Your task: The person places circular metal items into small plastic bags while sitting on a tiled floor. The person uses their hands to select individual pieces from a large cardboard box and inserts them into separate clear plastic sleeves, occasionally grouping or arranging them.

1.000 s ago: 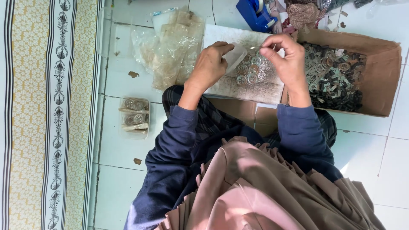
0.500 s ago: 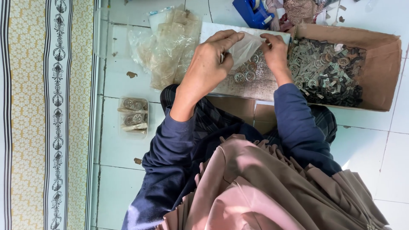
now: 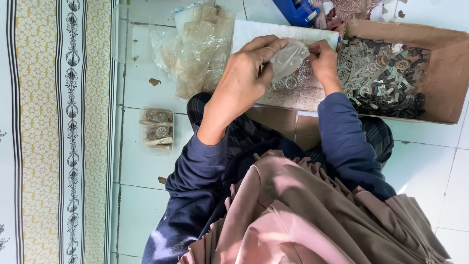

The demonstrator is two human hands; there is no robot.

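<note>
Small clear plastic bag (image 3: 289, 58), pinched by fingers of left hand (image 3: 244, 80) and right hand (image 3: 325, 61), hangs just left of the brown cardboard box's (image 3: 452, 83) rim, with bare tiled floor (image 3: 137, 181) farther left.

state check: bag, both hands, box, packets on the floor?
small bag: held between both hands, small round parts inside
left hand: pinching the bag
right hand: pinching the bag
cardboard box: open, full of small metal parts
filled packets: lying on the tile floor
empty bags: loose pile
</note>
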